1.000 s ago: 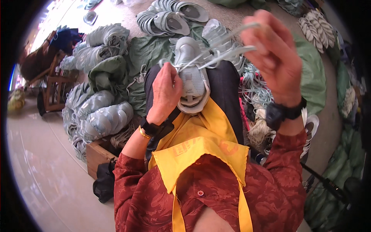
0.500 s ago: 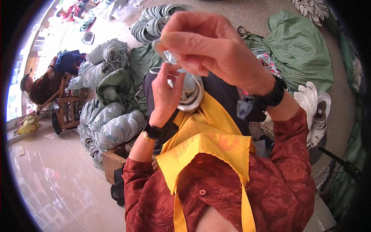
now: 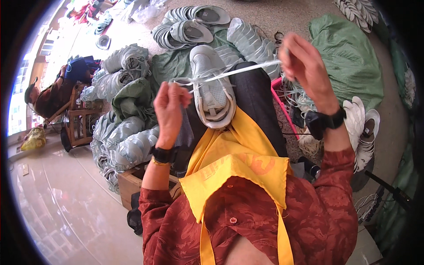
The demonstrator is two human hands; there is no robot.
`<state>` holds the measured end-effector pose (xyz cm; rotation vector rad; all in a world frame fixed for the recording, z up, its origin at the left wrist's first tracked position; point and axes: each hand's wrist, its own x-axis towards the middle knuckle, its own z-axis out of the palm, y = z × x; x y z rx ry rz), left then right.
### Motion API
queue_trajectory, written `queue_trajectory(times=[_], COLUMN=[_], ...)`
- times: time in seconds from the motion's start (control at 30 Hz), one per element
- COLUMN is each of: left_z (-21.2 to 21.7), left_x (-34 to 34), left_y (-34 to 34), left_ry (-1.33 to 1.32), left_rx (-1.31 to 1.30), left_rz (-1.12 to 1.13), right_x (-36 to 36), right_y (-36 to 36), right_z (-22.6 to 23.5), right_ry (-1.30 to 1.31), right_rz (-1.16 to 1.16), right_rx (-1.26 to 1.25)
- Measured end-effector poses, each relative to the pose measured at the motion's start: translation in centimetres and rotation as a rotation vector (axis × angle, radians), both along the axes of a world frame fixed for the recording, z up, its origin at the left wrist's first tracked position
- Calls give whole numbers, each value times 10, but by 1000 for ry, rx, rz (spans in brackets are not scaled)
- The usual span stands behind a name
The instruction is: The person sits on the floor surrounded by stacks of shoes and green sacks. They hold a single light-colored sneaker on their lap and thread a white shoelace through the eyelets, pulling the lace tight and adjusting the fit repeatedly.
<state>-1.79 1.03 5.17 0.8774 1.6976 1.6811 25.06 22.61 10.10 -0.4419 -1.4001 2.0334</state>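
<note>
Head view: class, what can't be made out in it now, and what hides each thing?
All in the head view:
- How much of the lace lies inside the right hand: covered by its curled fingers.
- Exact hold of the left hand: blurred.
- Underside of the shoe: hidden by its upper side.
- Contents of the wooden box: shadow and the left forearm.
- Contents of the green sack: its cloth.

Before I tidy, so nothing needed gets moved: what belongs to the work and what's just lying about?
In use:
pale grey mesh shoe
thin white lace held in the right hand

Seemingly lying about:
large crumpled green sack
brown rectangular wooden box
</note>
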Motion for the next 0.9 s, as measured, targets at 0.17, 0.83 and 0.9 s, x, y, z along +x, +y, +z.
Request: queue_trajectory(times=[0.17, 0.83, 0.9], left_z=[8, -4, -6], left_x=[-103, -40, -19], left_y=[-68, -24, -3], left_ry=[-54, 698, 624], left_rx=[-7, -238, -192], left_rz=[267, -71, -137], right_x=[121, 30, -25], right_y=[35, -2, -23], right_z=[-92, -98, -76], right_ry=[-67, -610, -527], right_rz=[-214, -280, -214], right_rx=[-364, 366, 454])
